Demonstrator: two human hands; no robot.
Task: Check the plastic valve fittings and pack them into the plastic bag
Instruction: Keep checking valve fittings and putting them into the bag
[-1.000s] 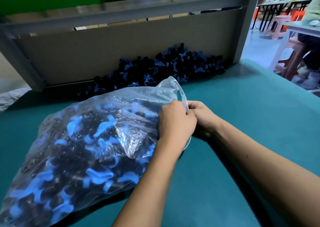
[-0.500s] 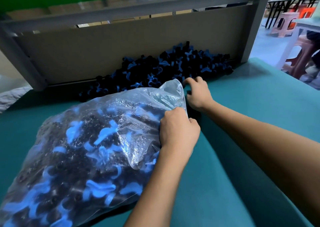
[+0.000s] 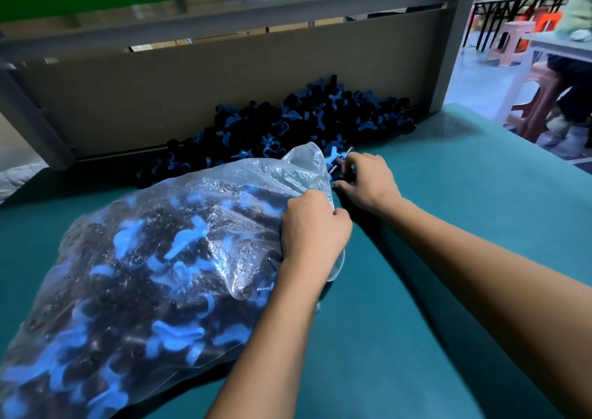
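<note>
A large clear plastic bag [image 3: 153,258], bulging with black valve fittings with blue handles, lies on the teal table [image 3: 448,290] at the left. My left hand [image 3: 312,229] grips the gathered film at the bag's mouth on its right side. My right hand [image 3: 365,181] is just beyond the mouth, at the near edge of the loose pile of fittings [image 3: 304,120], with its fingers curled round a valve fitting [image 3: 338,159] that shows a blue handle. The pile lies against the back panel.
A beige back panel [image 3: 192,98] in a grey metal frame closes the table's far side, with a grey post [image 3: 451,43] at the right. Beyond the table's right edge stand plastic stools [image 3: 538,98] and other tables, with a seated person [image 3: 576,66].
My right hand left the bag's mouth and reached forward to the pile, where it now holds a fitting. My left hand kept its grip on the bag.
</note>
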